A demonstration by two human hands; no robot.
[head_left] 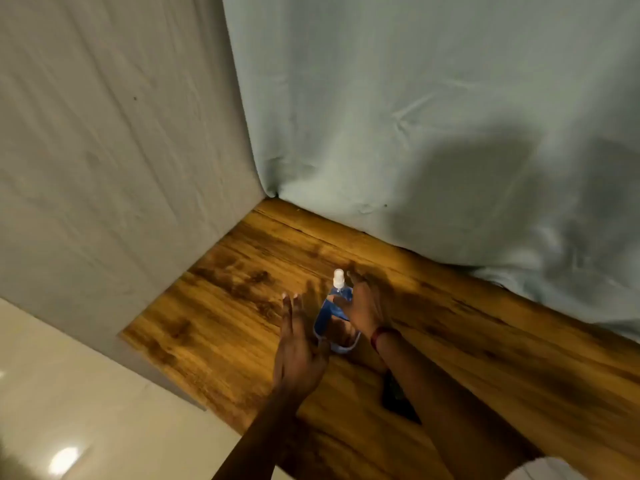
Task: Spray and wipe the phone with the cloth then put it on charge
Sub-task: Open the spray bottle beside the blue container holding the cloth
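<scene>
The phone (398,398) (I take the dark slab to be it) lies flat on the table (502,348), nearer the body than either hand and half under the right forearm. Ahead of it, between the hands, the bottle (334,313) stands upright, white nozzle on top.

The right hand (363,306) grasps the bottle: thumb across the front, fingers round the far side, one finger raised beside the nozzle. A red band (379,336) sits on that wrist. The left hand (298,344) is released, fingers straight and together, just beside the bottle on its left; I cannot tell whether it touches.

I judge the step to be picking up the bottle to spray. To do it well I would lift it straight, get the raised finger onto the nozzle, and turn the nozzle back toward the phone before pressing (a short burst, not a soak). The free left hand could steady or lift the phone, which means clearing the right forearm off it first.

Much is hard to read. The frame is soft and dim, so the nozzle's direction is unclear. I see no cloth I can name; a pale shape (554,469) behind the right arm is cut off at the edge. No charger shows. A grey drape (415,98) hangs beyond the hands, and a shiny floor (69,375) lies left of the left hand.
</scene>
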